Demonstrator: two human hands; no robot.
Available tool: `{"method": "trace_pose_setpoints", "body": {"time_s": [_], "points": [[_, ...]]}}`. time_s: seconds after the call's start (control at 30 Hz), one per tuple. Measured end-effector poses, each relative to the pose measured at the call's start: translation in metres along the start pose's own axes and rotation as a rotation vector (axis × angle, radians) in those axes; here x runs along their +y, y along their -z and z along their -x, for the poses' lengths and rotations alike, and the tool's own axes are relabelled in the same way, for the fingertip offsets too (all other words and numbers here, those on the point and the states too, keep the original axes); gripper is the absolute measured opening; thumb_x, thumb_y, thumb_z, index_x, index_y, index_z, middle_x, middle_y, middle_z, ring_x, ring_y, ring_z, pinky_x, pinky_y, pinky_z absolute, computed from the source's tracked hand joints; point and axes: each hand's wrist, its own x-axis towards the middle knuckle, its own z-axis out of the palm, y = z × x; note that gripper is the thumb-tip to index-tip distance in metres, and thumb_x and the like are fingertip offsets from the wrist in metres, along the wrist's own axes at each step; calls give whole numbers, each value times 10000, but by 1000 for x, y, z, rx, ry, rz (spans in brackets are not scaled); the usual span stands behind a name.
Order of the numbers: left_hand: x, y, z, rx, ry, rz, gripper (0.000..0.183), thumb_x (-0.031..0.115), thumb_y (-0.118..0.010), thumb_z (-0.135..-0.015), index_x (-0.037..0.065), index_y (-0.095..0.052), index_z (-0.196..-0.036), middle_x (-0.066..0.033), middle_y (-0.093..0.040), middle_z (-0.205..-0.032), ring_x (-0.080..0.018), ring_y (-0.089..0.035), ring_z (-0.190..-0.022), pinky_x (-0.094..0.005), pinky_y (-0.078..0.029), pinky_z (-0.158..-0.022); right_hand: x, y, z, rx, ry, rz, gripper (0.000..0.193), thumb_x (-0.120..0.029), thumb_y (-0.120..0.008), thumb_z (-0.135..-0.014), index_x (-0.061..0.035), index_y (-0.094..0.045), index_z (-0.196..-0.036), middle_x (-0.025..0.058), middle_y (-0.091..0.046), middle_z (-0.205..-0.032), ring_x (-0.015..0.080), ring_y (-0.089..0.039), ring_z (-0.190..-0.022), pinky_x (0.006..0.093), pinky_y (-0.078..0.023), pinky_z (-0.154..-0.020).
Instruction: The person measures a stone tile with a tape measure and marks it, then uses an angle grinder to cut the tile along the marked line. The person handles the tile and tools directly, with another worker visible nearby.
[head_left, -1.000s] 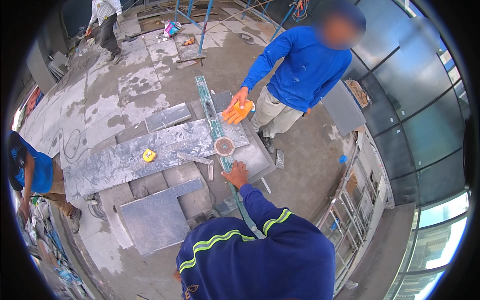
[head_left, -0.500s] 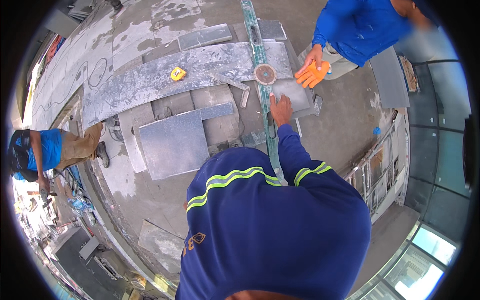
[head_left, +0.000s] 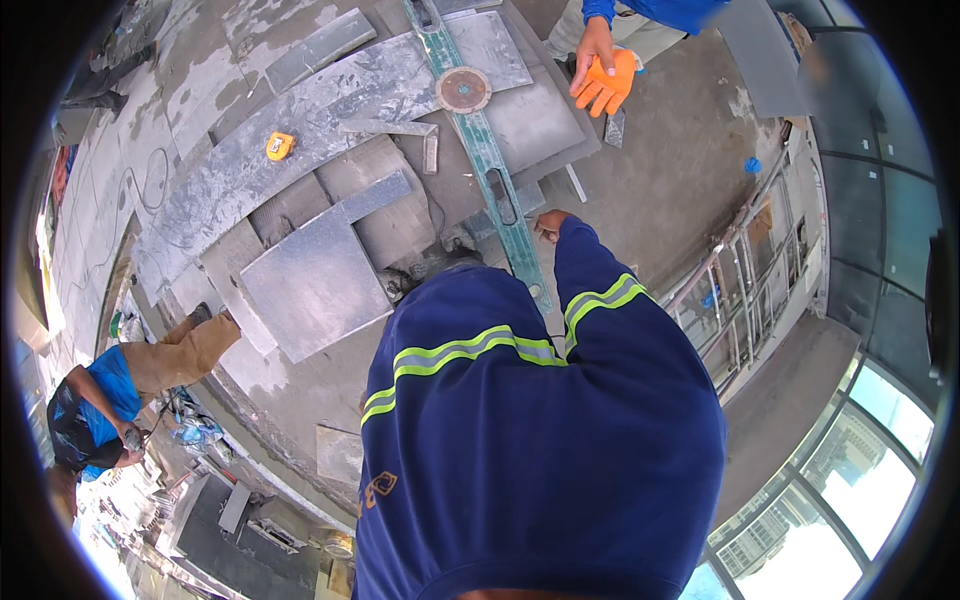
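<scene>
The head camera looks steeply down from above a navy shirt (head_left: 540, 430), which looms closest. Its wide view reaches past the green level (head_left: 478, 140) to the far floor, with windows (head_left: 798, 555) near right.

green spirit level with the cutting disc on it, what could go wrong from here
The cutting disc overhangs both long edges of the green spirit level, so it might slide off if the level tips. The person's right hand is close beside the level and could knock it askew. The yellow tape measure lies on the long stone slab and might get jarred if that shifts.
</scene>
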Motion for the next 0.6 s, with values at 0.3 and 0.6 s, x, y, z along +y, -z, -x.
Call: {"method": "trace_pose_setpoints", "body": {"time_s": [0.3,0.6], "points": [[83,28,61,62,277,607,570,523,-662,-976,36,-654,-1273,-104,-762,-994,-231,-714,-886,-356,-515,-695,11,10,-40,90,39,-9,355,-295,-598,-935,-55,-731,-1161,106,-763,-898,200,-680,-687,377,-547,-617],[16,-39,-13,-65,17,128,414,400,-628,-1013,15,-713,-1139,-93,-768,-978,-209,-722,-876,-365,-549,-732,5,32,11,359,292,-76,414,-335,-623,-952,-56,-658,-1255,153,-749,-952,256,-710,-717,431,-563,-584]]}}
